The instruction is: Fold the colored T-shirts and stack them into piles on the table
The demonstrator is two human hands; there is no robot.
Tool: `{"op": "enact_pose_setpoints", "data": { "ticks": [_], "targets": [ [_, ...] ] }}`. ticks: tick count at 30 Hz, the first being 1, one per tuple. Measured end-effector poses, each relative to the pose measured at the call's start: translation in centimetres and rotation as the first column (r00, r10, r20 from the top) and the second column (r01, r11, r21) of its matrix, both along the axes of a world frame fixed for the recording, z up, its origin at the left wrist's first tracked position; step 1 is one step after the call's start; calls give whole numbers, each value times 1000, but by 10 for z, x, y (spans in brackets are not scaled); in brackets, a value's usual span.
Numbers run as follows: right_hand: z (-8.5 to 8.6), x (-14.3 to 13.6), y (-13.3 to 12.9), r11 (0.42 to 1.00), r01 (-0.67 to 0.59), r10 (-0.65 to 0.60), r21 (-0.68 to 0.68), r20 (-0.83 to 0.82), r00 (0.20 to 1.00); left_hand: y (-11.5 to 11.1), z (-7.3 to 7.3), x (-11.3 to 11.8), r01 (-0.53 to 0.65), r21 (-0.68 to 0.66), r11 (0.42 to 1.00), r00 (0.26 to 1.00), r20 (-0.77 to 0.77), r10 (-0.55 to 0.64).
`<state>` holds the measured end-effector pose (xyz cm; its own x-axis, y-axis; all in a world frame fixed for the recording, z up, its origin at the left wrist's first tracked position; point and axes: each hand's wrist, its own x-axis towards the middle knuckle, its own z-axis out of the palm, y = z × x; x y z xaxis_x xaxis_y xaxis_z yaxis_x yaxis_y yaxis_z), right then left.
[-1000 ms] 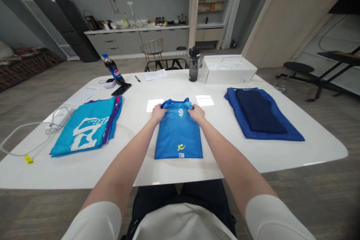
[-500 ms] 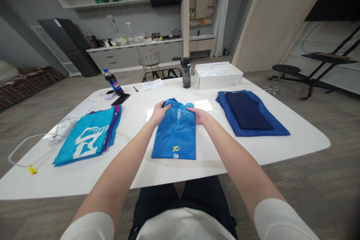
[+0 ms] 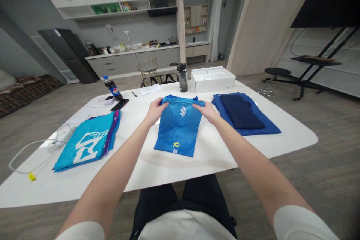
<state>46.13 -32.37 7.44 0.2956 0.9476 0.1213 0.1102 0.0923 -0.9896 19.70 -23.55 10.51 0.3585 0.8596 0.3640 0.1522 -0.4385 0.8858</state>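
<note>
A folded blue shirt with a white logo and a yellow mark is in the middle, in front of me. My left hand pinches its upper left corner, thumb on top. At the upper right corner my right hand grips the same shirt. The fabric is stretched between both hands and narrows a little toward the bottom. Left of it lies a stack of folded clothes, a turquoise shirt with white print on top. To the right, a dark navy garment rests on a larger blue one.
On the white table stand a cola bottle, a dark water bottle and an open white box. A phone, a pen, paper and a white cable also lie there.
Both hands have moved apart at the shirt's top edge, which is now spread wider and pulled straight. The camera view has shifted slightly.
</note>
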Motion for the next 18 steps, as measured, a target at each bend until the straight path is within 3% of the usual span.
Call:
{"op": "enact_pose_setpoints", "data": {
  "ticks": [4, 8, 11, 14, 18],
  "targets": [
    [33, 21, -41, 989, 82, -123, 125, 370, 921, -18, 35, 13, -21, 206, 978, 986, -159, 55],
    [62, 43, -100, 970, 134, -224, 201, 541, 811, -48, 64, 40, 35, 356, 934, 985, -173, 29],
    [84, 65, -144, 939, 123, -306, 321, 616, 726, -74, 83, 67, 106, 362, 926, 987, -150, -55],
    [109, 94, -183, 886, 154, -439, 436, 687, 579, -98, 101, 97, 195, 337, 921, 980, -98, -171],
    [146, 134, -225, 837, 211, -543, 504, 724, 425, -126, 122, 136, 303, 236, 923, 948, 23, -317]
  ]
}}
